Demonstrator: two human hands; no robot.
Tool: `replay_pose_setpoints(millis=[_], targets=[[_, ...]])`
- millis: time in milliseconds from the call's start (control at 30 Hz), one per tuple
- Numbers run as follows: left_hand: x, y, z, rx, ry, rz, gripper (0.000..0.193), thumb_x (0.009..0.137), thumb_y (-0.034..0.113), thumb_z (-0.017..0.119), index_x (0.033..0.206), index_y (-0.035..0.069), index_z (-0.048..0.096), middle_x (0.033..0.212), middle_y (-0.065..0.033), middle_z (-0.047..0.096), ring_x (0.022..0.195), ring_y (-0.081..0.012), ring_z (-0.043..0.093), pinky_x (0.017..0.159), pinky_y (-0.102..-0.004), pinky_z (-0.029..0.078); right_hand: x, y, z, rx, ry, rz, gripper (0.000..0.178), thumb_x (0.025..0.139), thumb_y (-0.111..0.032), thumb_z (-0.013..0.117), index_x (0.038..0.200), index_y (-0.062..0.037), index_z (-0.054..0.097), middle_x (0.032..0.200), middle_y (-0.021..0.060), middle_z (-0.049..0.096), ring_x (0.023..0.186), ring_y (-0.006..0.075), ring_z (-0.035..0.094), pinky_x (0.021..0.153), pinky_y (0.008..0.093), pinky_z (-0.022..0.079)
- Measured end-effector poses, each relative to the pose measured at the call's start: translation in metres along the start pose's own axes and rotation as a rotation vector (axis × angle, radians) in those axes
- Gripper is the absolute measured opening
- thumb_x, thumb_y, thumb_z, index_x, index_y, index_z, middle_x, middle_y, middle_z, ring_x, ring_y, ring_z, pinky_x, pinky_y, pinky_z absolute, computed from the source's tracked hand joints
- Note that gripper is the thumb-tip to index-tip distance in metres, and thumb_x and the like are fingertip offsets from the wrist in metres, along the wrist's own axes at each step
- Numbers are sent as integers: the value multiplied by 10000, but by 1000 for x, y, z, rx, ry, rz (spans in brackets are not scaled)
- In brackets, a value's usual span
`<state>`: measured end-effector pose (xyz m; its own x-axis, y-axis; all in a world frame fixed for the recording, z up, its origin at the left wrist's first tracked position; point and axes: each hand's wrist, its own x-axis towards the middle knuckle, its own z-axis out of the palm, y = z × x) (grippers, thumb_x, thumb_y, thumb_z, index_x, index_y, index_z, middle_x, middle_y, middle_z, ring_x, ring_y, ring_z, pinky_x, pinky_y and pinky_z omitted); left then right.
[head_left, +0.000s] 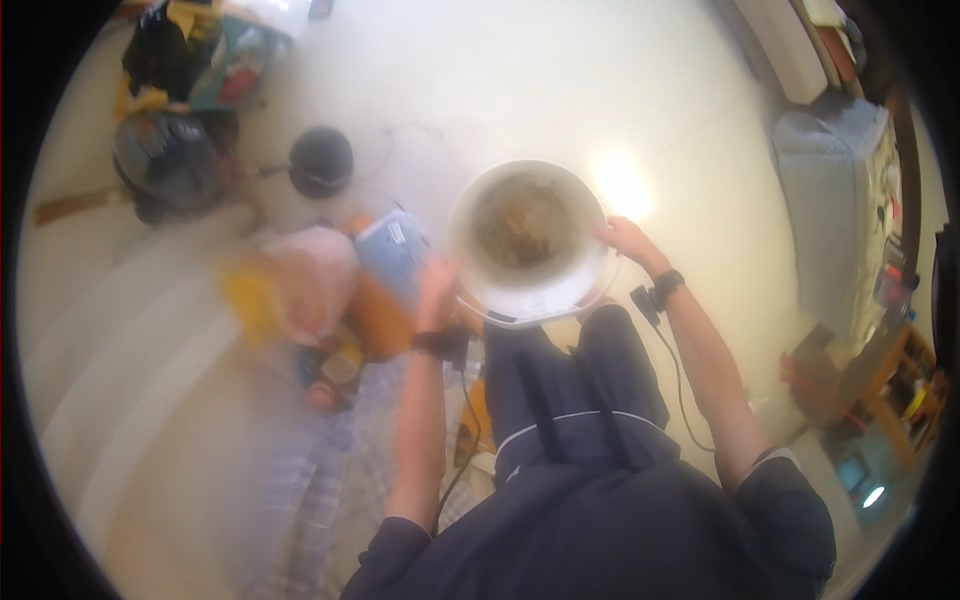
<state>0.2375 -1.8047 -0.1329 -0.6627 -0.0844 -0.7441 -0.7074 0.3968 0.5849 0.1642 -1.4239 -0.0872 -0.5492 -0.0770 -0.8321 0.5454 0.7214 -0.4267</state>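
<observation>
A round white bucket (482, 204) is in front of my legs, its open mouth facing up. Inside it lies something murky and brownish, too blurred to name. At the bucket's right rim, my right hand (628, 240) is closed on the edge. My left hand (437, 288) is closed at the left side of the rim, somewhat blurred, its fingertips partly hidden. A thin wire handle seems to run along the bucket's near side. Both wrists wear dark bands with cables trailing down along the forearms.
Left of the bucket are a blue package (393, 250), a pinkish bag (318, 270) and an orange-brown object (380, 325). Farther left are a black round object (321, 162) and a dark, rounded machine (172, 158). A grey sofa (825, 210) and wooden shelf (900, 380) line the right.
</observation>
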Motion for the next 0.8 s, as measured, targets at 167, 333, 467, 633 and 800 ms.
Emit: replay_pose_setpoints(millis=[167,333,467,633,800], targets=[[-36,58,54,434,49,296,466,797,384,608,755,-79,638,596,-102,581,544,-184,579,459,-327,442,-86,95,-47,27,94,-226,639,704,-445,708,1105,41,608,976,226,653,916,330,636,805,372,493],[-80,185,102,588,-169,380,526,824,429,574,982,-68,643,749,-204,644,652,-274,622,570,-407,479,-218,150,-102,134,363,-214,834,607,-495,777,1177,73,556,981,265,634,907,366,629,788,377,503],[-114,270,167,411,-58,601,608,895,461,488,1183,-74,519,983,-262,634,796,-348,636,712,-428,478,-298,166,-142,341,563,-141,994,557,-565,786,1253,77,486,872,249,646,838,342,647,730,367,512],[-136,367,246,676,-77,899,513,981,419,315,1315,49,436,1132,-228,596,1113,-387,532,905,-420,410,-331,206,-153,378,901,-50,1037,582,-545,795,1358,1,379,602,126,594,561,240,600,559,329,464],[-192,462,328,641,-224,1063,492,974,385,323,1353,80,400,1101,-223,603,1012,-377,570,838,-439,445,-376,255,-174,821,1432,-223,593,847,-452,606,1257,-78,397,537,29,481,484,154,492,484,292,395]])
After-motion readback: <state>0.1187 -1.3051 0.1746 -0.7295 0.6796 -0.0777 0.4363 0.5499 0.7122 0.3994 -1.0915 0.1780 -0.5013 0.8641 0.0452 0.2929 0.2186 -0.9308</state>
